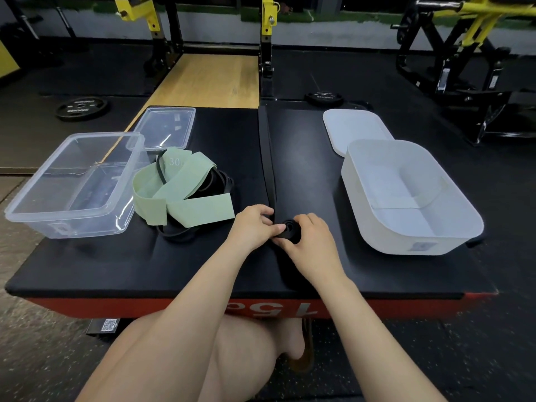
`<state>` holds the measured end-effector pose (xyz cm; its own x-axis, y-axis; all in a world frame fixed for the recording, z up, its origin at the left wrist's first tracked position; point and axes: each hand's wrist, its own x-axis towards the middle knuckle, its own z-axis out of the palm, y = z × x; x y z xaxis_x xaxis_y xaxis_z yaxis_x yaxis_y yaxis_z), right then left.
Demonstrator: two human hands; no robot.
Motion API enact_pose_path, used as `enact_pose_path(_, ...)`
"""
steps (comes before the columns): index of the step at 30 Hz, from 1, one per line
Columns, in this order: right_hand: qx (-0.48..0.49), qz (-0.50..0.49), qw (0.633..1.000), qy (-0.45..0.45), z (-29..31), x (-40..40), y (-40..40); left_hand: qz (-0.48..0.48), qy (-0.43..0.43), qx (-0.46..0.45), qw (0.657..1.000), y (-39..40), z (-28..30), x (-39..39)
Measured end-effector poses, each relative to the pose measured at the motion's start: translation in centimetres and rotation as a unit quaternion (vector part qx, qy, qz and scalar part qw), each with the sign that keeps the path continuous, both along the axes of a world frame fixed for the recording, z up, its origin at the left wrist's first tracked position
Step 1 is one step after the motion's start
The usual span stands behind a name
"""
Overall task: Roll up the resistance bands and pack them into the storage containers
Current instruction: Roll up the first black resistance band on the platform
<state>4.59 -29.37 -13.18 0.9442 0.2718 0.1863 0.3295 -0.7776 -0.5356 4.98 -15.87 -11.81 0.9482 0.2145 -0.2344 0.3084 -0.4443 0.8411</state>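
Observation:
A long black resistance band (267, 158) lies stretched away from me down the middle of the black platform (116, 262). Its near end is wound into a small tight roll (291, 229). My left hand (255, 227) pinches the roll from the left, thumb pressed against it. My right hand (309, 242) grips the roll from the right and below. A loose heap with a wide pale green band (185, 195) and thin black bands (179, 235) sits left of my hands. A clear plastic container (72, 184) stands at the left, a white container (412, 195) at the right, both open.
The clear lid (165, 127) lies behind the clear container, the white lid (355, 127) behind the white one. Weight plates (81, 107) rest on the gym floor beyond, with yellow and black rack frames (266, 39) at the back. My bare knees are below the platform's red front edge.

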Motion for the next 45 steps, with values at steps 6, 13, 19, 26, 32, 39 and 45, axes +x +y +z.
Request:
enact_pose_path(6,-0.013,0.068,0.997,0.026,0.8,1.2,-1.0,0.004,-0.011,0.011,1.0,-0.1,0.2,0.0)
enact_pose_path(13,-0.043,0.15,0.987,0.049,1.7,2.7,-2.3,0.015,-0.014,0.01,1.0,-0.1,0.3,-0.1)
enact_pose_path(19,-0.043,0.202,0.975,0.081,2.4,3.6,-2.8,0.045,-0.025,-0.015,0.999,-0.6,0.2,-0.4)
enact_pose_path(26,-0.078,0.152,0.981,0.088,1.4,2.2,-2.1,0.016,-0.016,0.037,0.999,-0.5,0.1,0.2)
enact_pose_path(32,-0.014,-0.023,0.999,0.035,0.1,-0.1,-0.5,0.004,-0.023,0.055,0.998,-0.3,-0.1,0.3)
enact_pose_path(39,-0.006,-0.009,1.0,0.003,-0.3,0.1,-0.1,0.008,-0.035,0.064,0.997,-0.3,-0.3,0.3)
enact_pose_path(45,0.001,0.056,0.997,0.054,0.7,1.7,-1.5,0.02,-0.024,0.006,0.999,-0.3,-0.2,0.3)
